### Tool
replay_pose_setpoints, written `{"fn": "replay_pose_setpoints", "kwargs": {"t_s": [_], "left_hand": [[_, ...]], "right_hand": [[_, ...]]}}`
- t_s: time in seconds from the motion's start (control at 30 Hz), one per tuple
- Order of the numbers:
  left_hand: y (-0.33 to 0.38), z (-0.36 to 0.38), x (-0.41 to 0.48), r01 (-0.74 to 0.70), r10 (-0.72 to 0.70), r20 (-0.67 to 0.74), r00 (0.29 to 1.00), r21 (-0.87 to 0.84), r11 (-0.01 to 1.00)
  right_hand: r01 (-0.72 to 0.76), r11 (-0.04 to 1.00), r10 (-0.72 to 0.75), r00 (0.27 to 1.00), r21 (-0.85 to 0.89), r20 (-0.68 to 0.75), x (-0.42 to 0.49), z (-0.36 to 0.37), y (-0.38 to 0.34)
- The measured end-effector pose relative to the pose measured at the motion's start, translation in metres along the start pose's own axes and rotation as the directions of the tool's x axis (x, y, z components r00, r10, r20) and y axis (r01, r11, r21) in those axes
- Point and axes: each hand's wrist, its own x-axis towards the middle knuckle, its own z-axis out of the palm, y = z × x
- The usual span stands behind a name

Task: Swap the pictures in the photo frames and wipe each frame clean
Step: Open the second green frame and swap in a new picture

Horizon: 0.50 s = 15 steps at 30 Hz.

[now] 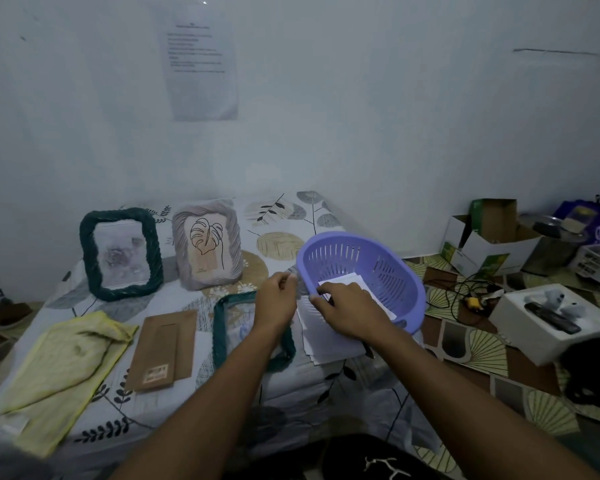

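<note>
On a patterned bed, a yellow cloth lies ready for wiping. Two frames stand propped behind it. A brown backing board and an emptied green frame lie flat, seemingly awaiting a new picture. The left hand is curled; whether it holds anything is unclear. The right hand pinches the rim of the purple basket, tilting it, probably to reach the white pictures inside.

Printed sheet taped to wall. Open cardboard boxes on patterned floor at right; white box nearby, black cable beside it
</note>
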Motion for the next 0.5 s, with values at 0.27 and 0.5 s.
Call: {"fn": "replay_pose_setpoints", "kwargs": {"t_s": [0.27,0.5], "left_hand": [[0.012,0.014,0.009,0.027,-0.025,0.129,0.991,-0.017,0.999],[-0.004,0.015,0.016,-0.069,0.064,0.103,0.993,0.047,0.997]], "right_hand": [[-0.208,0.972,0.219,0.971,-0.108,0.094,0.046,-0.025,0.040],[-0.150,0.919,0.237,0.950,-0.366,0.204,0.076,0.007,0.044]]}}
